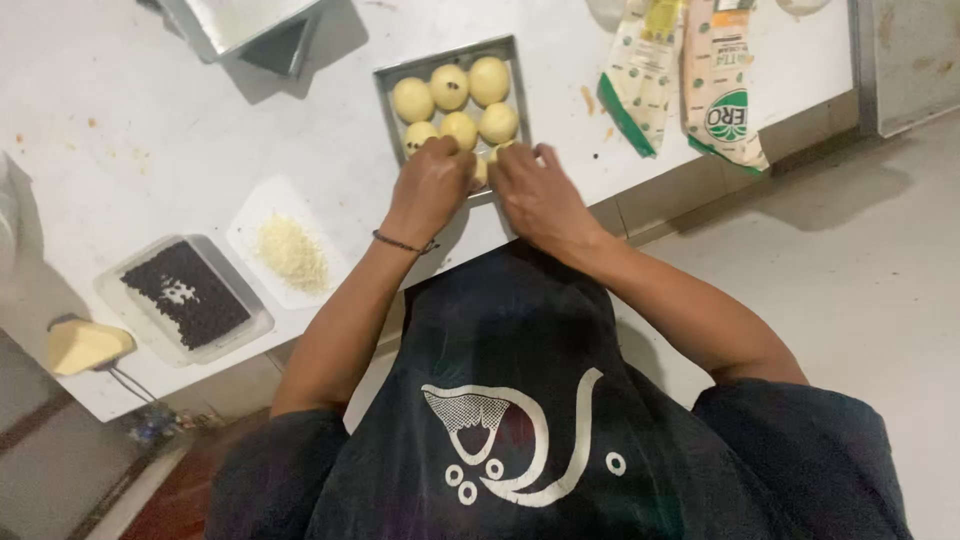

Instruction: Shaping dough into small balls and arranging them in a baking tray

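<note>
Dark printed shirt (520,430), left hand (430,185) and right hand (540,195) pinching round dough ball (484,165), metal tray (385,85)

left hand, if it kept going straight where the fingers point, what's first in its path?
The left hand points up-frame into the metal tray. First in line would likely be the nearest dough balls, right beyond its fingertips; it may already touch one, but the knuckles hide that contact. Depth is hard to judge.

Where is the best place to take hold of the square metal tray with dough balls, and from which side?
Probably the two side rims of the metal tray, one hand on each. The rims are raised and bare, while the near edge is covered by the left hand and right hand, and dough balls fill the inside.
</note>
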